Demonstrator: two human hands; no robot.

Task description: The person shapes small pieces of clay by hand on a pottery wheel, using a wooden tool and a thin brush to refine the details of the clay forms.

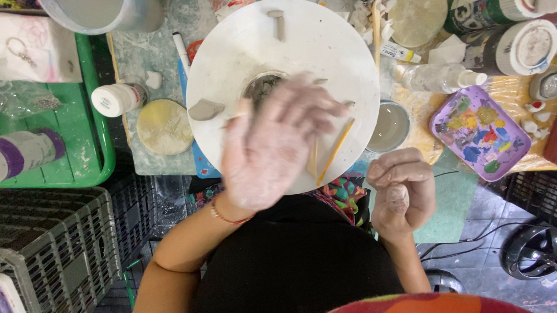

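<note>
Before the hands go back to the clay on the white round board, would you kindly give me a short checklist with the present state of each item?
1. Left hand free of tools: ok, it is open, palm up and clay-dusted above the white round board, though blurred.
2. Right hand empty: cannot tell, its fingers are curled shut beside the board.
3. Clay pieces within reach: ok, a grey wedge and a small grey strip lie on the board.
4. Wooden modelling sticks at hand: ok, they lie on the board near its front edge.
5. Water bowl beside the board: ok, at its right edge.
</note>
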